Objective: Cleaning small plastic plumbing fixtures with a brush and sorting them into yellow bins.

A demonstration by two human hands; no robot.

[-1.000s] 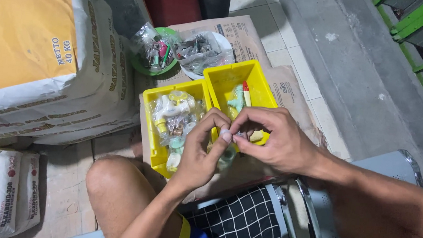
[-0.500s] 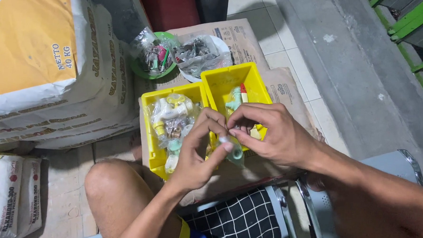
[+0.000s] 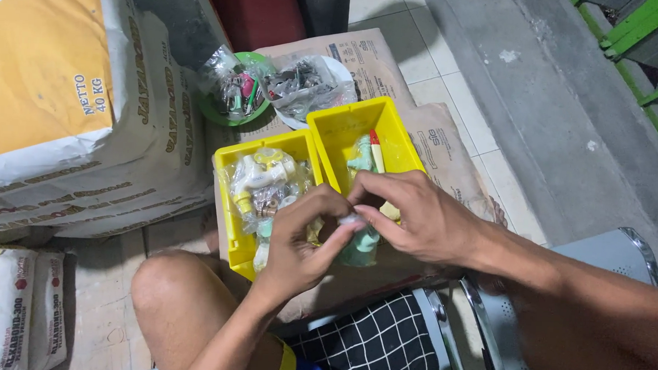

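While both hands meet over two yellow bins (image 3: 342, 134), the left hand (image 3: 300, 243) and right hand (image 3: 416, 215) pinch a small white piece (image 3: 351, 220) between thumb and fingertips. Just below the fingers sits a pale green fitting (image 3: 362, 247); beyond them, bagged fittings (image 3: 266, 182) fill the left bin, with cement sacks (image 3: 73, 107) farther left.

My one camera sits on my head and looks steeply down, close over my left hand (image 3: 301, 239) and right hand (image 3: 416, 218), past my knee (image 3: 172, 304) to the yellow bins (image 3: 346, 130) and floor beyond.
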